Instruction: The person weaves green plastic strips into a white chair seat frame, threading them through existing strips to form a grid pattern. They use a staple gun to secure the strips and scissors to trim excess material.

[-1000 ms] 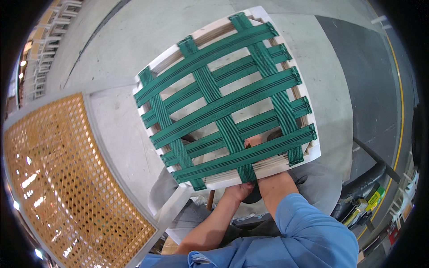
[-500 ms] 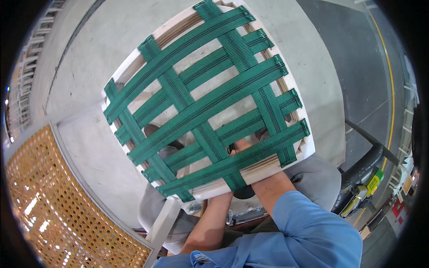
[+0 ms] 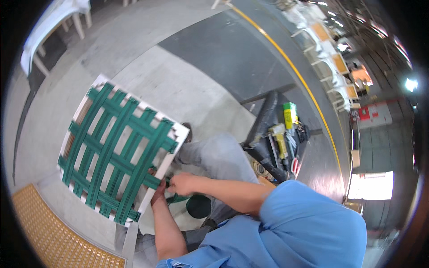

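A white chair seat frame (image 3: 179,134), crossed by woven green webbing (image 3: 117,154), tilts in front of me at the left. My left hand (image 3: 157,193) grips its near rail from below, some of its fingers visible through a gap in the weave. Just to the right, my right hand (image 3: 182,183) is closed in a pinch at a dark green end of webbing beside that rail. A roll of green webbing (image 3: 199,206) rests by my lap, a loose strip running from it toward my hands.
Woven cane panel (image 3: 62,232) stands at lower left. To my right, a black padded surface (image 3: 261,127) carries a green-yellow box (image 3: 290,115), a yellow-handled tool (image 3: 280,140) and other tools. White chair frames (image 3: 330,58) line the far right, beyond a yellow floor line (image 3: 290,62).
My view has swung right, so the seat frame appears farther left and smaller. My right hand has come out from beneath the frame to its near edge; the webbing roll now shows.
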